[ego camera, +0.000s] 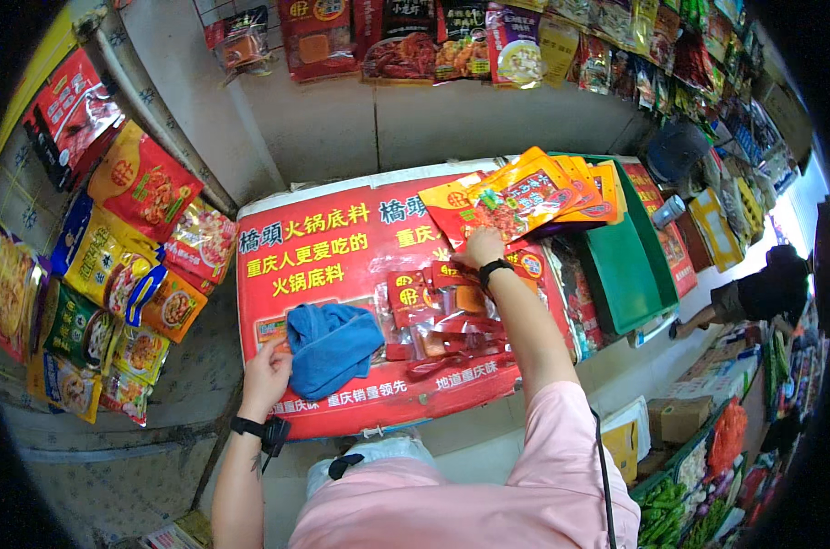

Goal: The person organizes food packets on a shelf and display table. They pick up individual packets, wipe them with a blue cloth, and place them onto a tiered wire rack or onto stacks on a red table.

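Observation:
My right hand (482, 248) is at the lower edge of a fan of orange and red seasoning packets (525, 195) on the red printed table cover (305, 254); whether its fingers grip one is not plain. Just below it lie several red and clear packets of hotpot base (449, 309). My left hand (269, 370) rests at the left side of a crumpled blue cloth (332, 346), fingers bent near its edge; I cannot tell if they pinch anything. The upper right ends of the fanned packets overlap a green plastic tray (621, 267).
Seasoning packets (144, 182) hang on a rack at the left, and more packets (398, 41) hang along the top. A metal can (669, 211) stands right of the tray. Farther right are a person (758, 288) and green peppers (662, 511) among other vegetables.

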{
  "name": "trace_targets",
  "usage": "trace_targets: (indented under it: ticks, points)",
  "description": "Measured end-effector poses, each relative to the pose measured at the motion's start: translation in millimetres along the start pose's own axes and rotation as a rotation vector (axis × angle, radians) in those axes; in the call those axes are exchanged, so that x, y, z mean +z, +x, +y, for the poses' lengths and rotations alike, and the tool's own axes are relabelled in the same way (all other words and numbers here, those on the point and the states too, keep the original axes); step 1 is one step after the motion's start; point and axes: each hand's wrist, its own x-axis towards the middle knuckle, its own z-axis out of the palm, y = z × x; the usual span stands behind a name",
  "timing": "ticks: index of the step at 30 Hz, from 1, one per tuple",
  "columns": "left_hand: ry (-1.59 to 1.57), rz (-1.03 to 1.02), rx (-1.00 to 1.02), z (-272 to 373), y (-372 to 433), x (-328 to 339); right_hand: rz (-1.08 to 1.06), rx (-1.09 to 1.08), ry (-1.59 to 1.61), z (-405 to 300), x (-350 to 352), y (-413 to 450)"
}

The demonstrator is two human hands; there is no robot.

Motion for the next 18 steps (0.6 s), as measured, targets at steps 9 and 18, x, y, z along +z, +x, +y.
trace_targets:
  ticks: [9,18]
  points:
    - [0.021,-0.064,-0.031,10,2,5,0.136,0.073,0.097,12,18,-8]
    - [0.001,-0.051,-0.030,-14,4,10,0.325,-0.141,0.159,24,-6,-18]
